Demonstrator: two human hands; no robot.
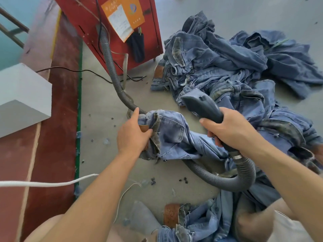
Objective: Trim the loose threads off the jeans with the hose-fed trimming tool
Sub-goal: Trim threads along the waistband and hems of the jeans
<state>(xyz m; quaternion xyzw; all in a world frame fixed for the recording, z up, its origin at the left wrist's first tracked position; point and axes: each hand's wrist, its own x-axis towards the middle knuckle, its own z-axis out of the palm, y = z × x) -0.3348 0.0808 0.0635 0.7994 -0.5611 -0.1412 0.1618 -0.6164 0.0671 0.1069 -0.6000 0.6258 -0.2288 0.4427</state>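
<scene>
Hands first: the left hand (133, 135) bunches the waistband of the jeans (173, 137) in a firm pinch, just below the red machine (111, 32) and its trailing hose (111, 70), on the floor. To its right, the right hand (229, 130) is wrapped round the handle of the trimming tool (202, 103), nose lifted clear of the denim. The smart move now looks like pulling that waistband taut and flat, then lowering the nose to skim along the seam, not digging in.

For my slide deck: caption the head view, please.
Left hand grips jeans waistband; right hand holds hose-fed trimming tool above them.
</scene>
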